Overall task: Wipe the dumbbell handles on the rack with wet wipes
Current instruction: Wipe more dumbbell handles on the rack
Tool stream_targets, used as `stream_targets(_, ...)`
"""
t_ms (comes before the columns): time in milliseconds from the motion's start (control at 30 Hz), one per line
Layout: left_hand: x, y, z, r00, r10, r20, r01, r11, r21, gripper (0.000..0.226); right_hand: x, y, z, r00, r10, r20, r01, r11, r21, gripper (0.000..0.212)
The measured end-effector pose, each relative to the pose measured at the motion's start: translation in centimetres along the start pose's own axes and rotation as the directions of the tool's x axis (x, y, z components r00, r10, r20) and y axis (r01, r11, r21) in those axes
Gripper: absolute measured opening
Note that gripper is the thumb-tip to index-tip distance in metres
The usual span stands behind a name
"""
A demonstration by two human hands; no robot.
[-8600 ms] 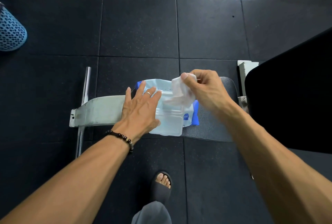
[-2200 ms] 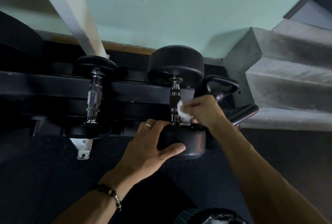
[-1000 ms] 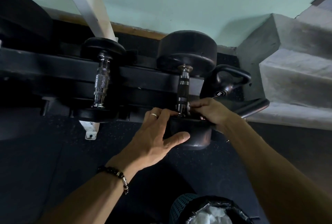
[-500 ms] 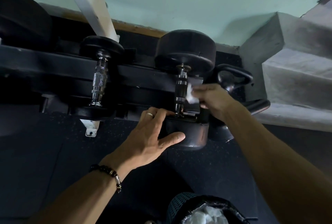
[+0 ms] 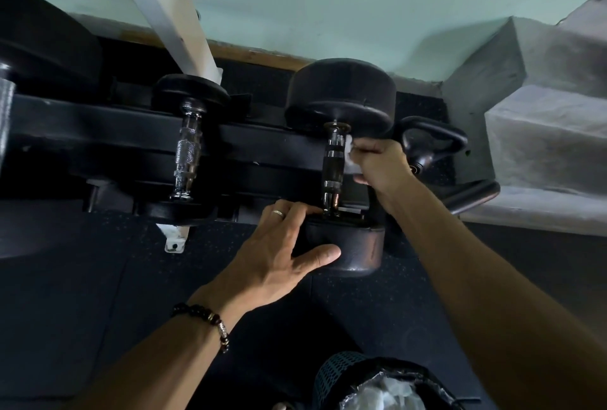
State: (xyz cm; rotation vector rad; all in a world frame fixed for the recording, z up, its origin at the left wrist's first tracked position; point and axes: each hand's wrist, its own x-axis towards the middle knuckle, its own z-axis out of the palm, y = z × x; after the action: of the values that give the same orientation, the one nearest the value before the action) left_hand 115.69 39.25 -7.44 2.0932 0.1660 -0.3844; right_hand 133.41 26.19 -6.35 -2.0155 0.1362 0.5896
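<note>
Illumination is dim overall. The brightest area is the pale green wall (image 5: 377,5) from 11 to 2 o'clock, lit softly and evenly. The dumbbell rack (image 5: 98,153) at 9 o'clock and the floor mat (image 5: 65,294) at 7 o'clock fall into near-black shadow. Small highlights glint on the chrome handles (image 5: 187,153). Wide-angle distortion bends lines near the edges. Focus is slightly soft.

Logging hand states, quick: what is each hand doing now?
Left hand: open, resting on the dumbbell head.
Right hand: holding a wet wipe against the dumbbell handle.
</note>
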Motion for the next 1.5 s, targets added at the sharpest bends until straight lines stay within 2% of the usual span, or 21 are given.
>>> stream_targets(133, 0.1, -0.1, 0.0, 1.0, 0.015, -0.015, -0.015, 1.0, 0.014, 0.071, -3.6, 1.1, -1.6, 0.986, 0.005, 0.169, 0.039, 0.965, -0.258, 0.015)
stream_targets(200, 0.3, -0.1, -0.4, 1.0, 0.016, 0.007, -0.017, 1.0, 0.02, 0.072, -5.3, 0.9, -2.5, 0.988, -0.044, 0.148, 0.091, 0.939, -0.332, 0.014)
stream_targets(267, 0.3, 0.5, -1.4, 1.0, 0.002, 0.025, -0.001, 0.999, -0.036, 0.066, -7.3, 0.2, -2.3, 0.987, -0.152, 0.056, 0.162, 0.94, -0.3, 0.018)
stream_targets(367, 1.0, 2.1, -3.8, 1.0, -0.002, -0.016, -0.004, 0.926, -0.377, 0.046, -10.1, -0.5, -0.7, 0.962, -0.271, -0.017, 0.257, 0.929, -0.267, 0.015)
stream_targets(400, 1.5, 2.4, -4.3, 0.999, 0.019, -0.048, -0.039, 0.89, -0.454, 0.038, -10.6, -0.6, -0.1, 0.958, -0.286, -0.025, 0.27, 0.927, -0.259, 0.014)
stream_targets(467, 2.4, 2.7, -4.9, 0.993, 0.062, -0.097, -0.103, 0.86, -0.5, 0.021, -11.5, -0.7, 1.0, 0.956, -0.293, -0.03, 0.282, 0.939, -0.196, 0.017)
stream_targets(533, 3.0, 2.2, -5.3, 0.993, 0.008, -0.119, -0.073, 0.829, -0.554, 0.023, -12.2, -0.7, 1.8, 0.967, -0.248, -0.052, 0.243, 0.966, -0.091, 0.032)
stream_targets(567, 3.3, 1.8, -5.6, 0.992, -0.041, -0.117, -0.035, 0.814, -0.579, 0.025, -12.4, -0.4, 2.1, 0.969, -0.234, -0.083, 0.227, 0.97, -0.093, 0.039)
stream_targets(667, 4.5, 0.3, -6.3, 0.972, -0.153, -0.178, 0.016, 0.8, -0.6, 0.028, -13.2, 1.6, 3.0, 0.93, -0.28, -0.238, 0.167, 0.899, -0.404, 0.036)
stream_targets(700, 5.3, -0.1, -6.5, 0.962, -0.178, -0.208, 0.017, 0.797, -0.604, 0.027, -13.4, 2.3, 3.2, 0.926, -0.264, -0.269, 0.12, 0.883, -0.454, 0.037)
stream_targets(767, 7.3, 0.0, -6.6, 0.953, -0.18, -0.246, -0.007, 0.793, -0.609, 0.025, -13.6, 3.5, 3.9, 0.934, -0.205, -0.293, 0.072, 0.911, -0.407, 0.044)
stream_targets(900, 11.2, 0.9, -5.2, 0.955, -0.104, -0.279, -0.081, 0.811, -0.579, 0.018, -13.1, 5.0, 4.6, 0.923, -0.242, -0.299, 0.127, 0.925, -0.358, 0.063)
stream_targets(1033, 12.6, 0.6, -4.0, 0.934, -0.131, -0.331, -0.052, 0.87, -0.491, 0.013, -13.0, 5.3, 4.5, 0.917, -0.262, -0.301, 0.145, 0.922, -0.36, 0.062)
stream_targets(1133, 12.0, -0.2, -3.5, 0.957, -0.22, -0.19, 0.087, 0.842, -0.533, 0.012, -13.0, 5.2, 4.7, 0.916, -0.258, -0.307, 0.147, 0.928, -0.342, 0.061)
stream_targets(1200, 11.1, -0.6, -3.1, 0.966, -0.213, -0.148, 0.114, 0.86, -0.498, 0.011, -13.0, 5.2, 4.7, 0.917, -0.255, -0.308, 0.145, 0.93, -0.337, 0.06)
stream_targets(1233, 10.9, -0.3, -3.1, 0.963, -0.198, -0.181, 0.091, 0.876, -0.475, 0.01, -13.1, 5.2, 4.7, 0.918, -0.254, -0.306, 0.144, 0.93, -0.34, 0.06)
stream_targets(1300, 11.9, 0.7, -3.1, 0.916, -0.24, -0.322, 0.071, 0.886, -0.458, 0.018, -13.1, 5.1, 4.7, 0.92, -0.251, -0.302, 0.142, 0.93, -0.339, 0.06)
stream_targets(1367, 13.6, 1.9, -3.1, 0.859, -0.348, -0.375, 0.085, 0.82, -0.566, 0.026, -13.0, 5.3, 4.6, 0.918, -0.256, -0.303, 0.146, 0.928, -0.342, 0.059)
stream_targets(1433, 13.7, 2.1, -2.5, 0.864, -0.402, -0.305, 0.102, 0.732, -0.674, 0.025, -12.9, 5.5, 4.7, 0.911, -0.271, -0.312, 0.154, 0.923, -0.351, 0.058)
stream_targets(1500, 12.0, 1.4, -1.9, 0.883, -0.423, -0.204, 0.173, 0.698, -0.695, 0.023, -12.9, 5.6, 4.8, 0.902, -0.281, -0.329, 0.159, 0.923, -0.351, 0.058)
